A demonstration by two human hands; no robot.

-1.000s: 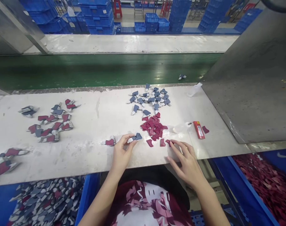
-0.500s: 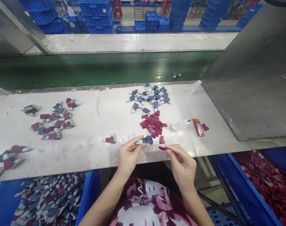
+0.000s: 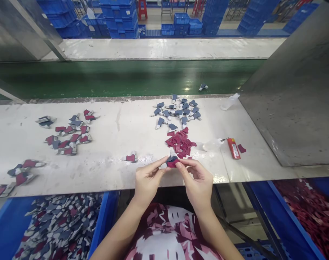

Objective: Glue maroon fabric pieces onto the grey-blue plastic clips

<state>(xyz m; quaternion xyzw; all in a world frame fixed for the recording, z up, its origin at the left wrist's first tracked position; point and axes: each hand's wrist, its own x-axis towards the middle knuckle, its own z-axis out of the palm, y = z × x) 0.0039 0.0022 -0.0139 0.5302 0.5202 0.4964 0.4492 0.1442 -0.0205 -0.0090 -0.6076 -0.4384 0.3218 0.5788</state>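
Just above the table's front edge, my left hand (image 3: 147,182) pinches a small blue-grey and white plastic part (image 3: 170,158) at its left end. My right hand (image 3: 198,185) presses a dark red plastic piece (image 3: 173,164) against the near side of that part. Fingertips hide some of the contact between the two. Right behind my hands lies a pile of loose dark red pieces (image 3: 181,142). Beyond it are several blue-grey and white parts (image 3: 178,112). A single part with a red side (image 3: 131,157) rests left of my hands.
Parts with red and blue-grey sides (image 3: 72,139) lie at the left. A clear bottle (image 3: 213,145) and a red-orange box (image 3: 233,148) are at the right, before a metal panel (image 3: 294,108). Blue bins (image 3: 108,209) stand below the table. Behind runs a green belt (image 3: 121,79).
My right hand has moved left, bringing the red piece from apart to against the part in my left hand. The whole view has shifted slightly.
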